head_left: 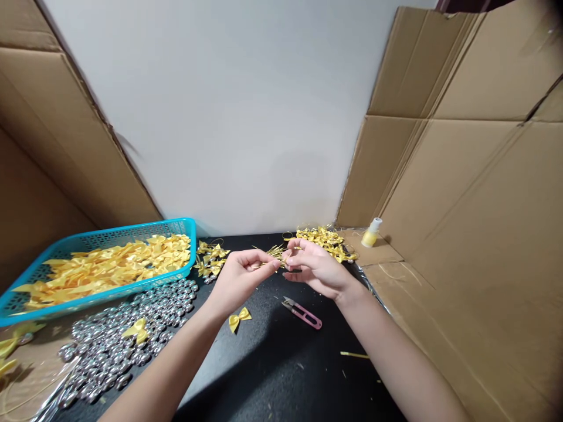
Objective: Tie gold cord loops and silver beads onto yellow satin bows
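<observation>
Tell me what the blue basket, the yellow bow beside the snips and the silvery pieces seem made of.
The basket looks like smooth moulded plastic, from its even blue and perforated walls. The bow is probably satin ribbon: soft sheen, crisp folds. The silvery pieces, glossy with bright highlights, could be metal or plated plastic.

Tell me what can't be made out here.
- Head view: whatever the left hand may pinch; too small.
- Head view: whether the right hand holds anything; its curled shape hides this.
- Head view: the near ends of the gold wires; the hands block them.
- Head view: the turquoise basket floor; yellow ribbon bows mostly cover it.
- Head view: far-left bows; edge cuts them.
</observation>
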### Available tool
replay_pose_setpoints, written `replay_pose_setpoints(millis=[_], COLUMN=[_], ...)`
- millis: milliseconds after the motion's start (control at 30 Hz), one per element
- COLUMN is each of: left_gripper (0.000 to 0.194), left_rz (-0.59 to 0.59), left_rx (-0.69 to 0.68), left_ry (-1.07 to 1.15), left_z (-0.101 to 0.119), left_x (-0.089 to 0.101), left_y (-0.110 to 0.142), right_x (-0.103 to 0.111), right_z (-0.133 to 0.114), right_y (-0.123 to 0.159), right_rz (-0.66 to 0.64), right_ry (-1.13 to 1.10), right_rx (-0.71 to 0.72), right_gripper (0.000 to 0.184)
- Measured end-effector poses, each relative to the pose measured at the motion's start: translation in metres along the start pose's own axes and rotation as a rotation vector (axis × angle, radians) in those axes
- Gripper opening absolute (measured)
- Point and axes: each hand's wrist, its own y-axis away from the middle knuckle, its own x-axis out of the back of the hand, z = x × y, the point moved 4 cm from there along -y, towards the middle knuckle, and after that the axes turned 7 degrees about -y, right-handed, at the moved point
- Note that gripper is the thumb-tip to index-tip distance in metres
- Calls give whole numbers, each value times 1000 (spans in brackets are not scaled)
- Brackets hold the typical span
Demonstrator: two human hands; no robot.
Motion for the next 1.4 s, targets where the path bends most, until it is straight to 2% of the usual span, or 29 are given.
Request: replay_pose_setpoints(millis=[267,433,633,767,867,967,1167,1400], left_gripper=[33,29,30,32,33,33,29,30], left_rz=[-41,-37,-51,-24,-23,-29,-40,-84], left_rx=[-12,-50,-42,-5,6,2,-24,-50], left_ry=[-54,-87,-116,-137,-130,-121,-88,-144], left_z=[0,1,7,8,8,8,11,7], left_x=[5,17,22,25,26,25,23,28], left_y=[-1,-4,-3,-2,-1,-1,-1,-2], right_x=[2,5,8,9,3,-4,-7,-5], right_z=[1,-3,-9,-21,-24,-14,0,-5], right_y=[1,3,0,1,5,4,-4,-2], right_rz=[-106,-151,-53,35,-10,-93,-76,-78], right_ry=[-102,-125,-73,114,412,574,516,530], right_rx=[-180,-205,-60,280,486,504,528,374], right_gripper=[40,40,35,26,24,24,16,16])
